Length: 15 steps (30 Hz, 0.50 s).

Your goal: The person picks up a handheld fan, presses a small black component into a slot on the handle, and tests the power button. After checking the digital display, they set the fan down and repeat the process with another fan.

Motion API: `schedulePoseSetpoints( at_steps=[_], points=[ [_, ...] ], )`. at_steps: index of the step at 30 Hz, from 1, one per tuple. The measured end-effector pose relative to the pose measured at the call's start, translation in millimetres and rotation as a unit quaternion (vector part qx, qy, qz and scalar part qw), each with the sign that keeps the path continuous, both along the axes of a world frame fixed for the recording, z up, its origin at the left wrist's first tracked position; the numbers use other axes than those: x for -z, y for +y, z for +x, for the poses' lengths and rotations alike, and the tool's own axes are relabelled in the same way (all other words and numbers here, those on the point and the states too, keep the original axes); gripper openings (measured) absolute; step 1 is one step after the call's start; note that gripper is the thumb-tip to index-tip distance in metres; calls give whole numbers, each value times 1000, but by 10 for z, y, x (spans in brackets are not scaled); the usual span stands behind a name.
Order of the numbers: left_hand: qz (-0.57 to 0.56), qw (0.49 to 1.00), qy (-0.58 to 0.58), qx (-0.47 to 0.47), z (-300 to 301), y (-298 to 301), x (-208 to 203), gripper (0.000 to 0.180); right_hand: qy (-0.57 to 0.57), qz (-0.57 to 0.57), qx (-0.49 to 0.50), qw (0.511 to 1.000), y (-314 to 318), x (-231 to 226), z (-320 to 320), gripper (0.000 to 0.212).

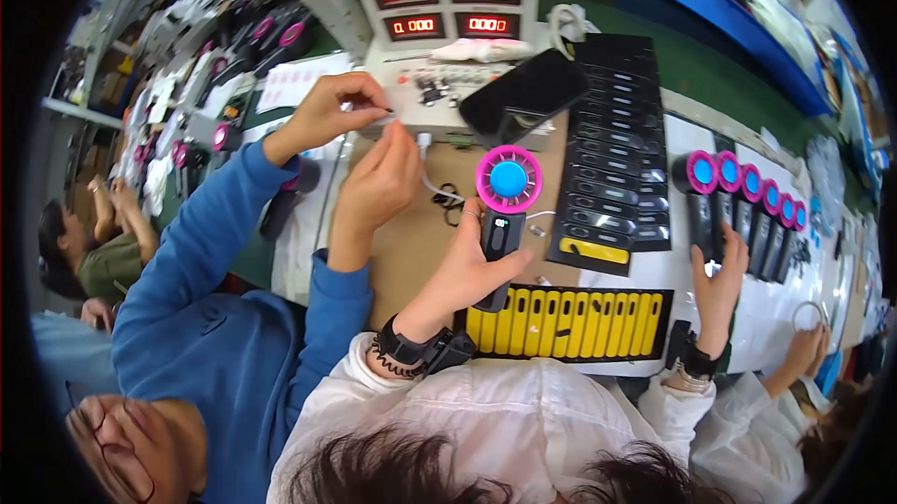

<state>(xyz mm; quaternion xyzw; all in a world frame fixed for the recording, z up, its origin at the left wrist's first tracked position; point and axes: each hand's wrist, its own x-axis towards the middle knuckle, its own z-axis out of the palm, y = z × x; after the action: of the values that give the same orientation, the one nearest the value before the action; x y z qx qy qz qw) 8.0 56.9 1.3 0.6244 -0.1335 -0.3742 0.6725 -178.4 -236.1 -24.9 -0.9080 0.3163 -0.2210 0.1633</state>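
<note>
A black handheld fan with a pink ring and a blue centre is held upright in my left hand. My fingers and thumb wrap its handle, and a small lit display shows on the front. At the right, my right hand has its fingers and thumb around the lower handle of another handheld fan, the nearest one in a row. More pink-and-blue fans lie beside it on the white surface. Below my left hand lies a black tray with yellow slots.
Black trays of dark parts stand beyond the yellow one. A phone leans by a power supply with red displays. To the left, a blue-sleeved co-worker's hands pinch something small near a white cable. Another person's hand is far right.
</note>
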Motion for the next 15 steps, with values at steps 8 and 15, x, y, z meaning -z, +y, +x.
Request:
schedulePoseSetpoints(
  at_steps=[8,15],
  points=[
    [214,926,-290,-110,-165,495,-10,55,58,-56,-23,997,-16,-41,162,52],
    [312,907,-253,-130,-171,849,316,50,86,5,7,996,95,68,179,55]
  ],
)
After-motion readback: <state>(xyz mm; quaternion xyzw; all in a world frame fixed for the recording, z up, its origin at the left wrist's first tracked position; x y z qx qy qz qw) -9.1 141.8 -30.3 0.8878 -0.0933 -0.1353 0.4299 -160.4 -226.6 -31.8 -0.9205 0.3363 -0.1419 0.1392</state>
